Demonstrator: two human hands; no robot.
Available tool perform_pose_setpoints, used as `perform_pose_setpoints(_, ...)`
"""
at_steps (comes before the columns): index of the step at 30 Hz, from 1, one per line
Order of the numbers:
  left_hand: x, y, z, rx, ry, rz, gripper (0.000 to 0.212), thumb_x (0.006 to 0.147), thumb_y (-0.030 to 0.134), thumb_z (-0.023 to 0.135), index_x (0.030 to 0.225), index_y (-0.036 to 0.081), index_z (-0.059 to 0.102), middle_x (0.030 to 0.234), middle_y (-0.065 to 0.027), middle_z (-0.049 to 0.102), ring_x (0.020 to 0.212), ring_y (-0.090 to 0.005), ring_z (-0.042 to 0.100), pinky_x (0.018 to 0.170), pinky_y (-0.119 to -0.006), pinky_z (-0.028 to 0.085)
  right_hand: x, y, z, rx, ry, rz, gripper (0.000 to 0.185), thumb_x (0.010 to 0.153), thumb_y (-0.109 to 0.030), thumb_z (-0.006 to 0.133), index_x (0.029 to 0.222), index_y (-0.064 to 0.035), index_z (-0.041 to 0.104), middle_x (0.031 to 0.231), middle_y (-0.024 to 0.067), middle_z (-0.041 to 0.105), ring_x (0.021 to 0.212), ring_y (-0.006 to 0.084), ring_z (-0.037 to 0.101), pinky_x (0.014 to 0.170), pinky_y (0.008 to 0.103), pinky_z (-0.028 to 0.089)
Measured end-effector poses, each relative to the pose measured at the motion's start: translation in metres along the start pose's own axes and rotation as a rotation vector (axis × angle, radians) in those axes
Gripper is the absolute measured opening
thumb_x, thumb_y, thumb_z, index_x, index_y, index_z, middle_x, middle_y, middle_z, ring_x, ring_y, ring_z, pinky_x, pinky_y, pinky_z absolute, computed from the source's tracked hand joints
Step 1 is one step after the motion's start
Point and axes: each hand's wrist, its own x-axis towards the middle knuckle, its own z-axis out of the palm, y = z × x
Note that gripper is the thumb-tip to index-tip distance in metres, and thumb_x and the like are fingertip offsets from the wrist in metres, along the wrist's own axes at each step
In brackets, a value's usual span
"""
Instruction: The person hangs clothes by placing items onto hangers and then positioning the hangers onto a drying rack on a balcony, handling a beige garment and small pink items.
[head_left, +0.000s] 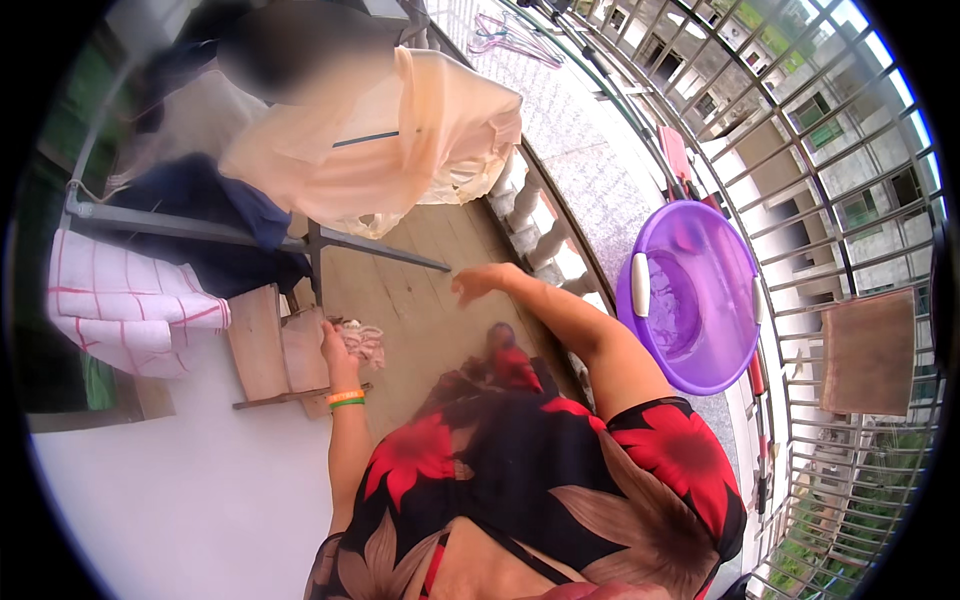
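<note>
My left hand (339, 351) grips a crumpled pale pink cloth (364, 345), partly hidden behind the fingers. On that wrist are an orange band (345, 395) bearing writing and a green one. The hand is beside a wooden piece (259, 343) with light boards, perhaps a small stool. My right hand (478, 280) hangs in the air over the tiled floor (420, 304), fingers loosely bent and holding nothing. It is near the end of a grey metal bar (382, 251). A peach plastic sheet (322, 169) is draped over something hidden, ahead of both hands.
A purple plastic tub (716, 285) with white handles sits on the stone ledge (577, 157) at my right. Metal window bars (814, 217) run beyond it. Several hangers (514, 37) lie farther along. A white checked towel (127, 304) hangs at left by a metal frame (187, 223).
</note>
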Motion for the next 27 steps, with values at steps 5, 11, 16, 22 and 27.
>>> perform_pose_setpoints(5, 0.033, 0.026, -0.15, 0.035, -0.144, -0.426, 0.036, 0.087, 0.039, 0.056, 0.096, 0.004, 0.053, 0.083, -0.0079, 0.056, 0.073, -0.0177, 0.056, 0.063, -0.032, 0.049, -0.064, 0.103, -0.123, 0.355, 0.514, 0.549, 0.018, 0.073, -0.021, 0.059, 0.063, -0.0067, 0.066, 0.063, 0.0092, 0.062, 0.058, 0.0221, 0.062, 0.052, 0.0335, 0.048)
perform_pose_setpoints(11, -0.058, 0.059, -0.143, 0.075, -0.129, -0.323, 0.022, 0.088, 0.021, 0.053, 0.101, 0.003, 0.057, 0.096, -0.0099, 0.062, 0.087, -0.0254, 0.058, 0.083, -0.04, 0.044, -0.071, 0.226, -0.264, 0.437, 1.502, 0.468, 0.027, 0.078, -0.022, 0.048, 0.08, -0.003, 0.067, 0.082, 0.0199, 0.065, 0.08, 0.0336, 0.063, 0.073, 0.0407, 0.048)
perform_pose_setpoints(16, -0.099, 0.069, -0.138, 0.119, 0.168, -0.261, 0.022, 0.088, 0.021, 0.054, 0.101, 0.004, 0.057, 0.095, -0.0098, 0.062, 0.087, -0.0251, 0.059, 0.082, -0.04, 0.045, -0.039, 0.302, -0.356, 0.201, 1.579, 0.471, 0.022, 0.078, -0.015, 0.048, 0.087, -0.0048, 0.066, 0.087, 0.0208, 0.063, 0.087, 0.0362, 0.059, 0.079, 0.0432, 0.046)
perform_pose_setpoints(22, -0.114, 0.079, -0.113, 0.154, 0.382, -0.261, 0.022, 0.087, 0.02, 0.054, 0.101, 0.004, 0.058, 0.095, -0.0097, 0.063, 0.087, -0.0248, 0.059, 0.081, -0.039, 0.046, -0.001, 0.375, -0.414, -0.037, 1.591, 0.538, 0.015, 0.076, -0.003, 0.047, 0.079, -0.0027, 0.062, 0.093, 0.0189, 0.058, 0.091, 0.0358, 0.056, 0.076, 0.0428, 0.047)
perform_pose_setpoints(27, -0.126, 0.088, -0.105, 0.17, 0.459, -0.262, 0.022, 0.087, 0.019, 0.054, 0.102, 0.004, 0.058, 0.094, -0.0096, 0.063, 0.086, -0.0246, 0.06, 0.08, -0.039, 0.047, 0.018, 0.404, -0.42, -0.289, 1.368, 0.698, 0.015, 0.078, -0.005, 0.049, 0.079, -0.0034, 0.064, 0.089, 0.0165, 0.059, 0.093, 0.0314, 0.058, 0.074, 0.0407, 0.05)
